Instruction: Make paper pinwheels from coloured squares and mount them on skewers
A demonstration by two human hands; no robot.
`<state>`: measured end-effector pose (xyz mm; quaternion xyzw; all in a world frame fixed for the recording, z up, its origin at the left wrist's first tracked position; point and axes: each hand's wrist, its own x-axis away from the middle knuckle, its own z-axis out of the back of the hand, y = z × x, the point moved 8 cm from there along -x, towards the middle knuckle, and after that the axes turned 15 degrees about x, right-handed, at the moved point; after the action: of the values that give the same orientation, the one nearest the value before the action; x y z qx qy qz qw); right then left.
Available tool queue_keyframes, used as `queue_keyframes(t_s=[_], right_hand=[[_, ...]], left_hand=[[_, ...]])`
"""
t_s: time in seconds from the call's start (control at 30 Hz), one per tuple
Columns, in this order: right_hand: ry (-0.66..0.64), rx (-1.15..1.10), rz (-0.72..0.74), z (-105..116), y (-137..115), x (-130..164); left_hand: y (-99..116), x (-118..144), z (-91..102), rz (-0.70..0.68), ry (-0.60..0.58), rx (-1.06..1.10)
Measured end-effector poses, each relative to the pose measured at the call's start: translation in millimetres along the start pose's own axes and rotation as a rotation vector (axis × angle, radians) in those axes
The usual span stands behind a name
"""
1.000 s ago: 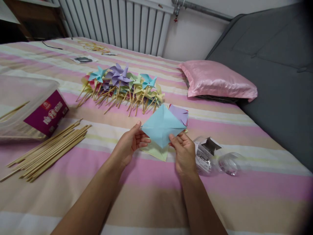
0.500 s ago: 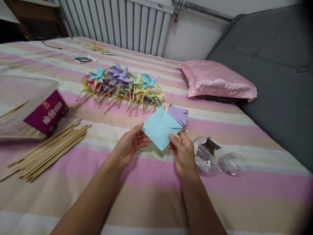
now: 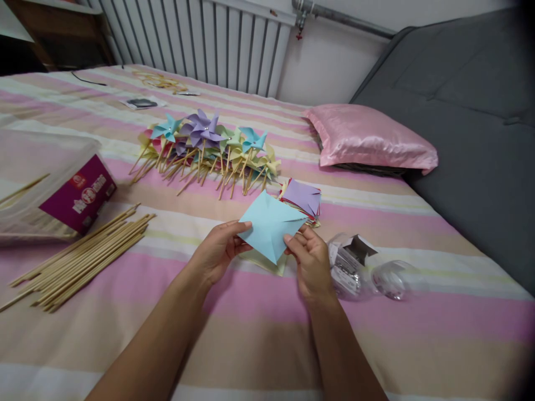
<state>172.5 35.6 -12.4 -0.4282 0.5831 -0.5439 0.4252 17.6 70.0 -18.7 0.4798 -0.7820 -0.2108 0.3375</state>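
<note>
A square of light blue paper [image 3: 271, 225], with slits running in from its corners, is held up between both hands. My left hand [image 3: 221, 248] pinches its left corner, thumb on top. My right hand [image 3: 310, 259] grips the lower right edge between thumb and fingers. Beneath it lies a pale yellow paper [image 3: 270, 264], mostly covered by the blue one. Just behind is a stack of slit paper squares [image 3: 301, 196], purple on top. To the right of my right hand sit a clear plastic package [image 3: 346, 273] with small silvery contents and a clear round container [image 3: 390, 279].
Finished paper pinwheels [image 3: 204, 133] on sticks lie in a row farther back. At left are a bundle of wooden sticks [image 3: 92, 253] and a clear plastic tub [image 3: 50, 189] with a purple label. A pink pillow [image 3: 371, 136] rests near the grey headboard [image 3: 460, 111].
The blue paper has come slightly down and toward me, showing more of the purple-topped stack. My left thumb has moved onto the paper's left corner.
</note>
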Motion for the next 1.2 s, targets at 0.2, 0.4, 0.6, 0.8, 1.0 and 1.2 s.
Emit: queue_keyframes(t_s=[0.2, 0.4, 0.6, 0.8, 1.0, 1.2], right_hand=[[-0.011, -0.036, 0.017, -2, -4, 0], [0.019, -0.007, 0.034, -1, -2, 0], [0.343, 0.34, 0.289, 22, -23, 11], [0.395, 0.572, 0.595, 15, -51, 26], [0.29, 0.498, 0.549, 11, -45, 18], [0.225, 0.366, 0.413, 13, -29, 9]], left_hand=[[-2, -1, 0.5, -0.013, -0.03, -0.1], [-1, 0, 0.2, -0.022, -0.031, -0.11], [5, -4, 14.2, -0.115, 0.121, -0.123], [-14, -2, 5.0, 0.179, 0.092, 0.103], [-8, 7, -14.7, 0.231, -0.09, 0.224], [-7, 8, -11.9, 0.194, -0.039, 0.192]])
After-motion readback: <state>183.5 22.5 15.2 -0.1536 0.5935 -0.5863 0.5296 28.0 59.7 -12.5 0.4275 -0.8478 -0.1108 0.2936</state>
